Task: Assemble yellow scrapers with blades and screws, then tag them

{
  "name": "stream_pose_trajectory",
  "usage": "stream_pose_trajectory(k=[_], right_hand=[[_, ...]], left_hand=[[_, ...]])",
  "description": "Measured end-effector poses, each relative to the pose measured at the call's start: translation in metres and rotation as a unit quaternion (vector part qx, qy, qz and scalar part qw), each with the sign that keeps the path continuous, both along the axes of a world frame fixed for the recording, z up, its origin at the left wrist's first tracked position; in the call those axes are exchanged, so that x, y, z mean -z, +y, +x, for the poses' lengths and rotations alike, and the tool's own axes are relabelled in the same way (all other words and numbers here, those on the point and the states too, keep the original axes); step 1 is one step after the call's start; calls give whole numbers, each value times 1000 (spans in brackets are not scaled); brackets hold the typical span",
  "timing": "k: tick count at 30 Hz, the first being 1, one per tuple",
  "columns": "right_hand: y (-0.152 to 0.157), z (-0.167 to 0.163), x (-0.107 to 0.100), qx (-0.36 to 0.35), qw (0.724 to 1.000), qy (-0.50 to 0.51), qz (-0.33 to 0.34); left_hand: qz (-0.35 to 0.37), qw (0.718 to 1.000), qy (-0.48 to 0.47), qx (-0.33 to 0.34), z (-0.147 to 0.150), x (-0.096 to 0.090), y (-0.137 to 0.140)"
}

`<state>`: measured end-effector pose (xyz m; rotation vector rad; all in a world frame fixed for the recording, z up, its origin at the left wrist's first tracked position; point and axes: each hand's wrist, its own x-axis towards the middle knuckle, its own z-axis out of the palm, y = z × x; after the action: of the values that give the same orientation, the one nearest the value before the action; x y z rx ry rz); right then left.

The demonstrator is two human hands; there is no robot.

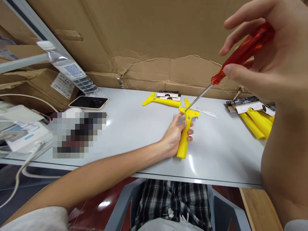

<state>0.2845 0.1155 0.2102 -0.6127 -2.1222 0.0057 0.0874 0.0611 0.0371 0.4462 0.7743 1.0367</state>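
The head view looks down across the table (226, 154).

Holds a yellow scraper (183, 146) by its handle in the left hand (170, 141), with the scraper's head at the far end. Grips a red-handled screwdriver (241, 54) in the right hand (284, 61), with its tip at that head. Has about them on the white table (130, 128) a second yellow scraper (166, 101) beside card packaging (168, 93), a thin flat strip (206, 112), piled yellow handles (251, 124) at right, and a smartphone (89, 102) near a clear plastic bottle (72, 72) at left.
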Motion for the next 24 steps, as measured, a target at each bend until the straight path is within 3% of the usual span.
stream_pose_trajectory(k=[6,12,20,24], right_hand=[[2,1,0,81,997,-8,13],[5,1,0,-24,1000,-2,4],[-3,-1,0,91,995,-25,17],[2,0,1,17,1000,-1,10]], left_hand=[[-6,1000,5,-3,1,-3,0],[-2,1000,-1,-3,0,-1,0],[-13,1000,10,-8,2,-6,-1],[-11,1000,5,-5,2,-5,0]])
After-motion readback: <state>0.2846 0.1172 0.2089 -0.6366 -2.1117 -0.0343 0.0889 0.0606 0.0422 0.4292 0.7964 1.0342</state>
